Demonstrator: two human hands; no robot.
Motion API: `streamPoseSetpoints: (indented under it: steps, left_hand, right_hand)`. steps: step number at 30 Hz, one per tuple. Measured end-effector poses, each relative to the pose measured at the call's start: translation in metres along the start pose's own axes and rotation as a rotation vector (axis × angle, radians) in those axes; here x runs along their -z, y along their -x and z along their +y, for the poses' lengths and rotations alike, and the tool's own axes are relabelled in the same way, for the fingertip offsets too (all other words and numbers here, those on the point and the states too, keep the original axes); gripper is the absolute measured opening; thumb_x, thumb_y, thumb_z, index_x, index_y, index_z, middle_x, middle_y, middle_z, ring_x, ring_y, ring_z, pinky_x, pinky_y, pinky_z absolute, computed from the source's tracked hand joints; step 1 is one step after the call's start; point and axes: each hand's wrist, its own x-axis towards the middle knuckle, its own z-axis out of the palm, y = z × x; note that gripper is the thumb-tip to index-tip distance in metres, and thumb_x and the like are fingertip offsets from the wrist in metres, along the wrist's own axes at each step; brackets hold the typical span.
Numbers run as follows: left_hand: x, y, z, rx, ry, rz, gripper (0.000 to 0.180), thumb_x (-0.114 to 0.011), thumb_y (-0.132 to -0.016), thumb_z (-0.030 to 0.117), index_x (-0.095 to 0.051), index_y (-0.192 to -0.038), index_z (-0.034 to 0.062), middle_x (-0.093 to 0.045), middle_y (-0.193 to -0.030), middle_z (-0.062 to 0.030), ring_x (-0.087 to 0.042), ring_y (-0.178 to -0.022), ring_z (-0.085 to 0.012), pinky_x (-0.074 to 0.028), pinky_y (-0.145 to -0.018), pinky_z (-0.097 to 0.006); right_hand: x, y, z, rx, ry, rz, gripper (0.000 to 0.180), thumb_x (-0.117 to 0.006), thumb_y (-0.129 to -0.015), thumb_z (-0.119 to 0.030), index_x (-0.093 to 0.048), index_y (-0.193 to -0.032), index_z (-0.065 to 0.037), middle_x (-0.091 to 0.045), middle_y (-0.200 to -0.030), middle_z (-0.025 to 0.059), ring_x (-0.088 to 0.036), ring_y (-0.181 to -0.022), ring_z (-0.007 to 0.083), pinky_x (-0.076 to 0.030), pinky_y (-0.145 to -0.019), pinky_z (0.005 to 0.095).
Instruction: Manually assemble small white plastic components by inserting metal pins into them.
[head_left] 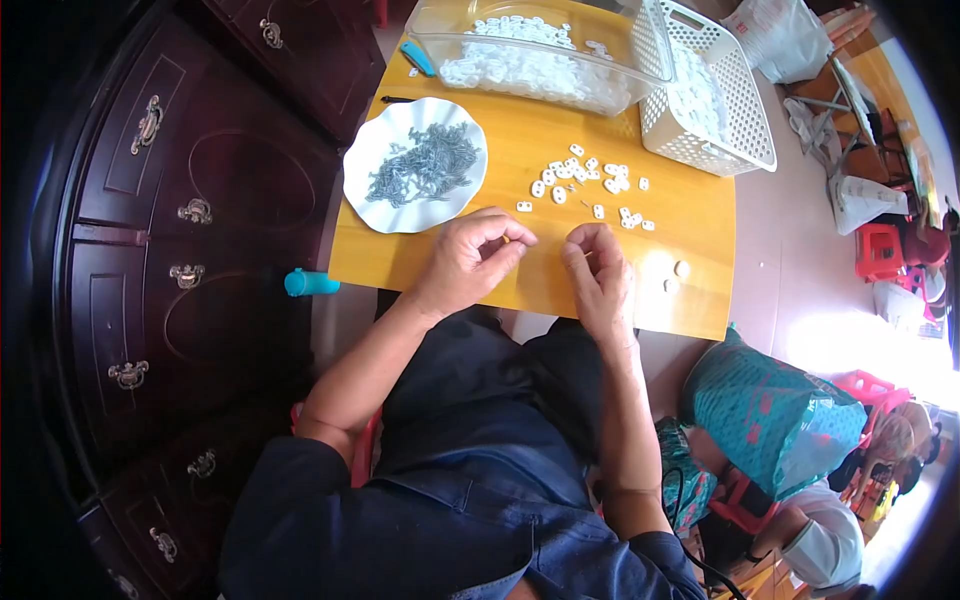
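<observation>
- Table (pixel 690 298): yellow, beneath both hands.
- Plate (pixel 362 180): white, wavy-rimmed.
- Left hand (pixel 474 252), right hand (pixel 602 278): fingertips drawn close; whether clamped on anything, cannot tell.
- White pieces (pixel 559 195): loose beyond the fingertips; probably light, stiff; edge grip.
- Thin grey pieces (pixel 428 165): heaped on plate; likely slippery; pinch mid-length.

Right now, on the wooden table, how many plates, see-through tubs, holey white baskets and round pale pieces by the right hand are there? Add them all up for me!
White wavy-edged plate: 1
See-through tub: 1
Holey white basket: 1
Round pale pieces: 2
Total: 5
</observation>
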Motion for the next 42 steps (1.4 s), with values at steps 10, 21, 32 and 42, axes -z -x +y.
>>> streamPoseSetpoints:
  steps: [10, 21, 32, 42]
  left_hand:
    - [-0.026, -0.001, 0.004, 0.003, 0.153, 0.022, 0.014, -0.066, -0.088, -0.008, -0.071, -0.098, 0.0008, -0.066, -0.088, -0.0016, -0.059, -0.068, -0.0044, -0.048, -0.062, -0.021]
    - [-0.052, -0.004, 0.012, -0.052, 0.137, 0.021, 0.02, -0.065, -0.088, -0.008, -0.069, -0.106, 0.0002, -0.067, -0.089, -0.0038, -0.064, -0.07, -0.0062, -0.054, -0.063, -0.022]
    - [-0.051, -0.005, 0.016, -0.103, 0.074, -0.003, 0.024, -0.065, -0.088, -0.008, -0.07, -0.109, 0.0012, -0.066, -0.089, -0.0034, -0.062, -0.068, -0.0063, -0.053, -0.061, -0.022]
    - [-0.06, -0.005, 0.018, -0.028, 0.145, -0.023, 0.03, -0.063, -0.091, -0.01, -0.067, -0.119, -0.0004, -0.064, -0.095, -0.0006, -0.057, -0.075, -0.0027, -0.05, -0.071, -0.019]
  right_hand:
    - [-0.006, 0.025, 0.011, -0.346, -0.796, -0.024, 0.012, -0.068, -0.1, -0.013, -0.068, -0.11, -0.007, -0.071, -0.091, -0.0001, -0.056, -0.069, 0.0041, -0.044, -0.064, 0.0174]
    - [-0.002, 0.036, 0.018, -0.385, -0.952, -0.023, 0.016, -0.066, -0.101, -0.014, -0.065, -0.115, -0.005, -0.073, -0.097, 0.0022, -0.065, -0.076, 0.007, -0.051, -0.069, 0.0206]
    - [0.003, 0.042, 0.014, -0.35, -0.91, -0.068, 0.017, -0.062, -0.104, -0.014, -0.061, -0.117, -0.005, -0.072, -0.098, 0.0017, -0.068, -0.081, 0.0079, -0.052, -0.071, 0.0216]
    - [0.002, 0.041, 0.014, -0.313, -0.932, 0.016, 0.009, -0.063, -0.103, -0.015, -0.062, -0.109, -0.007, -0.059, -0.086, -0.0047, -0.053, -0.074, 0.0026, -0.044, -0.064, 0.0193]
